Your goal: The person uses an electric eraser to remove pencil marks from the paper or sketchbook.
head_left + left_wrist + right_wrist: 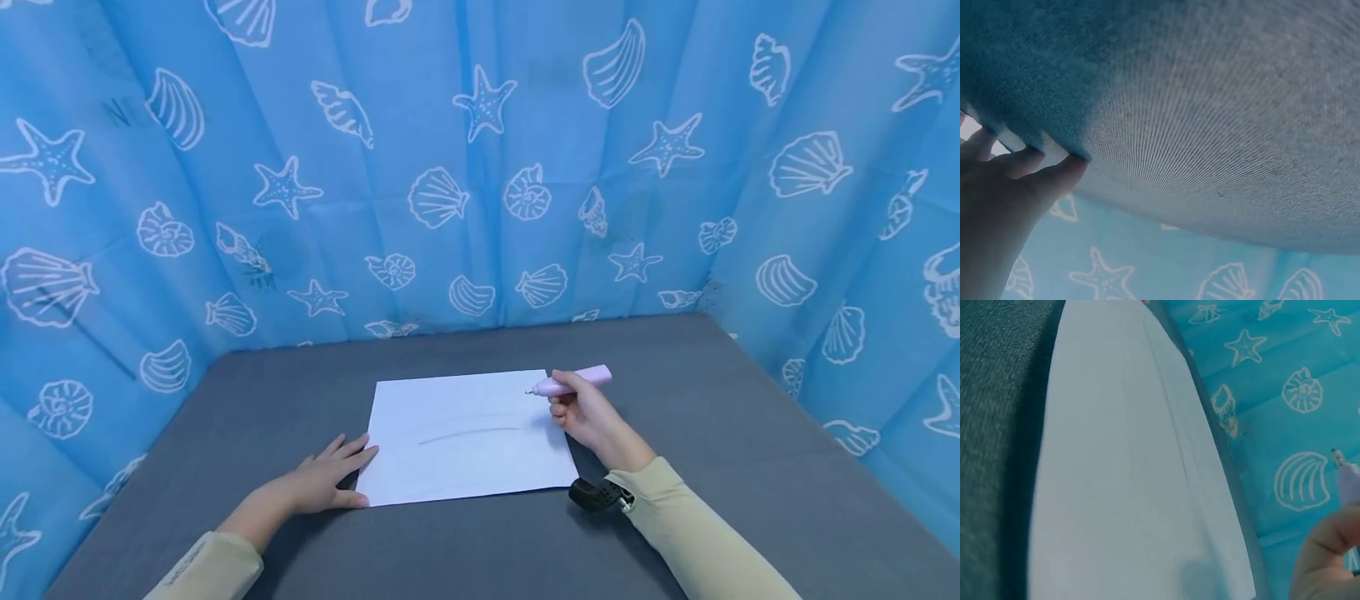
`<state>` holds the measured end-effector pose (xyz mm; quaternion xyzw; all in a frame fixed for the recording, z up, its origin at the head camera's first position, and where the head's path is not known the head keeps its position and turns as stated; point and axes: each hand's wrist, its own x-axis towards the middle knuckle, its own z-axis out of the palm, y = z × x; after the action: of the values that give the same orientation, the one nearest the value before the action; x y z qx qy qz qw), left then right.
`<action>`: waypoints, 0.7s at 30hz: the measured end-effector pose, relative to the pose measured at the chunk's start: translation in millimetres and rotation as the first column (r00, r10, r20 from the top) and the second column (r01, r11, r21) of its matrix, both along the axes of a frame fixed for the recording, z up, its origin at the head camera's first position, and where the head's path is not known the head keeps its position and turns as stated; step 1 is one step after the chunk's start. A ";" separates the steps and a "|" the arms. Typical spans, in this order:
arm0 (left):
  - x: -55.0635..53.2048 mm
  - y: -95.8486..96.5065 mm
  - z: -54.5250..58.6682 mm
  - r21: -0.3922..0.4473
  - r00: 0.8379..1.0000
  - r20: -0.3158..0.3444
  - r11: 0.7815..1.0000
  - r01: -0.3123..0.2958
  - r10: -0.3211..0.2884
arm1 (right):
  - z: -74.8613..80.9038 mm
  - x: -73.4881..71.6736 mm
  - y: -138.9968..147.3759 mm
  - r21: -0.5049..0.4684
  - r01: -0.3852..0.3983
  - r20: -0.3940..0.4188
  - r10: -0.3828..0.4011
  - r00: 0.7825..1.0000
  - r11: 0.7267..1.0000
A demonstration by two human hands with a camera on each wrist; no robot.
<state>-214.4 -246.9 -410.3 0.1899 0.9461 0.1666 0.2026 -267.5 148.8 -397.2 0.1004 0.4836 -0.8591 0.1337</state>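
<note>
A sheet of white paper (465,475) lies on the grey cloth, with one thin, slightly curved grey line (468,434) across its middle. My left hand (318,479) rests at the sheet's left edge, fingers spread and fingertips on the paper's border. Over the sheet's upper right, my right hand (588,419) pinches a thick lavender pen-shaped tool (592,375) with a narrow metal tip. That tip points left and seems raised off the paper. In the right wrist view, part of the tool (1349,482) shows above the curled fingers; the rest is cut off.
A grey cloth-covered table (300,392) surrounds the sheet. Blue curtains (480,225) with white shells and starfish hang behind and along both sides. A black device (594,495) sits at my right wrist, close to the paper's lower right corner.
</note>
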 end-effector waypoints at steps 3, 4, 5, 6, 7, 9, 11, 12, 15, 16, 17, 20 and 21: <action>-0.9 0.3 0.1 -0.003 1.000 -0.003 1.000 -0.005 0.005 | -2.8 -0.9 -4.0 0.043 -0.087 0.014 0.086 0.996 0.995; -1.3 0.7 0.4 -0.007 1.000 -0.004 1.000 -0.004 0.004 | -4.1 -1.4 -4.8 0.068 -0.119 0.020 0.118 0.993 0.991; -1.5 1.1 0.6 -0.013 1.000 -0.008 1.000 0.000 0.000 | -5.0 -1.6 -5.7 0.098 -0.148 0.023 0.146 0.989 0.984; -1.3 1.8 1.1 -0.019 1.000 -0.008 1.000 -0.004 0.004 | -6.2 -2.1 -6.3 0.131 -0.180 0.027 0.178 0.984 0.975; -1.2 2.7 1.7 -0.026 1.000 -0.009 1.000 -0.006 0.006 | -7.4 -2.4 -6.4 0.154 -0.203 0.033 0.201 0.979 0.967; -1.0 4.1 2.5 -0.040 1.000 -0.012 0.999 -0.012 0.011 | -9.3 -3.1 -6.6 0.194 -0.220 0.042 0.216 0.976 0.956; -1.6 5.0 2.5 -0.051 1.000 -0.017 0.999 -0.018 0.017 | -11.0 -4.2 -6.9 0.217 -0.216 0.050 0.210 0.976 0.952; -2.0 5.1 2.3 -0.054 1.000 -0.019 0.998 -0.024 0.023 | -11.9 -4.9 -6.8 0.228 -0.216 0.049 0.210 0.976 0.949; -3.8 4.1 0.5 -0.053 1.000 -0.020 0.998 -0.020 0.019 | -14.1 -6.2 -7.9 0.267 -0.205 0.061 0.196 0.979 0.942; -4.7 3.5 -0.1 -0.047 1.000 -0.018 0.999 -0.014 0.013 | -14.7 -6.5 -8.3 0.280 -0.202 0.067 0.190 0.979 0.939; -5.3 2.8 -0.7 -0.040 1.000 -0.013 0.999 -0.008 0.008 | -15.2 -6.5 -9.0 0.294 -0.196 0.075 0.182 0.980 0.935; -7.1 -0.4 -2.0 -0.023 1.000 0.004 1.000 0.010 -0.010 | -16.3 -6.6 -12.3 0.369 -0.177 0.070 0.162 0.984 0.913; -7.8 -1.3 -2.3 -0.015 1.000 0.007 1.000 0.017 -0.017 | -16.5 -6.8 -13.7 0.391 -0.161 0.068 0.146 0.987 0.906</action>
<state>-222.2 -248.2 -412.6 0.1957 0.9450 0.1587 0.2088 -274.3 135.1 -413.7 0.1030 0.6507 -0.7287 0.1868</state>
